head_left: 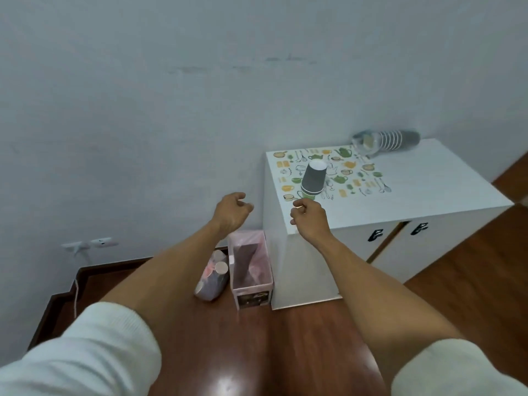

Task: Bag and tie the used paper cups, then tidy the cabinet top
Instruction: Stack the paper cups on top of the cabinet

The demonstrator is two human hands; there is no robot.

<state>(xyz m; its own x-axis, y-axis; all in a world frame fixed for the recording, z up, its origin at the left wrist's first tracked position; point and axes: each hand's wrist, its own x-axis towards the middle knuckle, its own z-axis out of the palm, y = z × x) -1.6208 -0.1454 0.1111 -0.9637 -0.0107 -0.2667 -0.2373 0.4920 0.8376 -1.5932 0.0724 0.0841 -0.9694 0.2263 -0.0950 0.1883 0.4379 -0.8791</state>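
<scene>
A short stack of grey paper cups [313, 177] stands upside down on the patterned mat [363, 172] on the white cabinet top [428, 184]. A sleeve of grey cups in clear plastic [385, 141] lies on its side at the cabinet's back edge. On the floor left of the cabinet lies a tied pinkish bag full of cups [213, 277]. My left hand [233, 211] hovers in the air left of the cabinet, fingers loosely curled and holding nothing. My right hand [308, 217] hangs over the cabinet's front left corner, just below the upturned cups, fingers loosely curled, holding nothing.
A small bin lined with a pink bag [251, 270] stands on the wooden floor against the cabinet's left side. A white power strip [91, 243] sits by the wall at the left. The cabinet has two doors with dark handles [375, 235].
</scene>
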